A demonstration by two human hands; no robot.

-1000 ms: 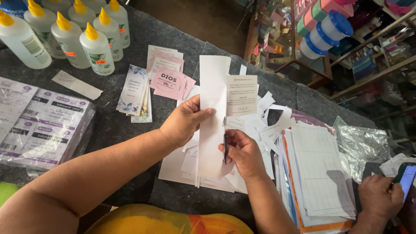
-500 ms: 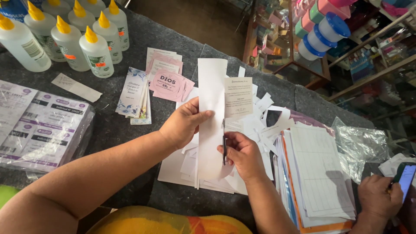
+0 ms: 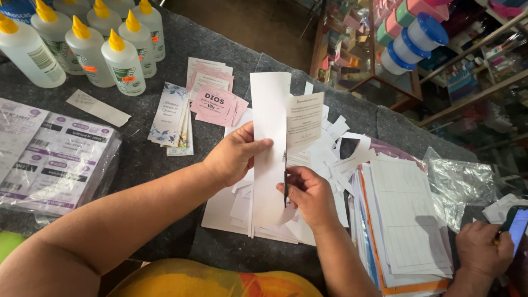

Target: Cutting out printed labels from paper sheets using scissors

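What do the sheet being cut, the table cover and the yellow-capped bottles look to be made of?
Sheet: thin matte white paper or light card; it stands stiffly above the left hand.
Table cover: dark grey felt-like fabric, fuzzy and speckled.
Bottles: translucent whitish plastic with glossy yellow caps.
Scissors in the right hand: likely metal blades, mostly hidden.

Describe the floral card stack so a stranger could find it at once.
Start at the cluster of glue bottles with yellow caps at the far left of the grey table. Just right of and nearer than them lies the floral card stack. Unlike the pink cards beside it, it is white with blue flowers.
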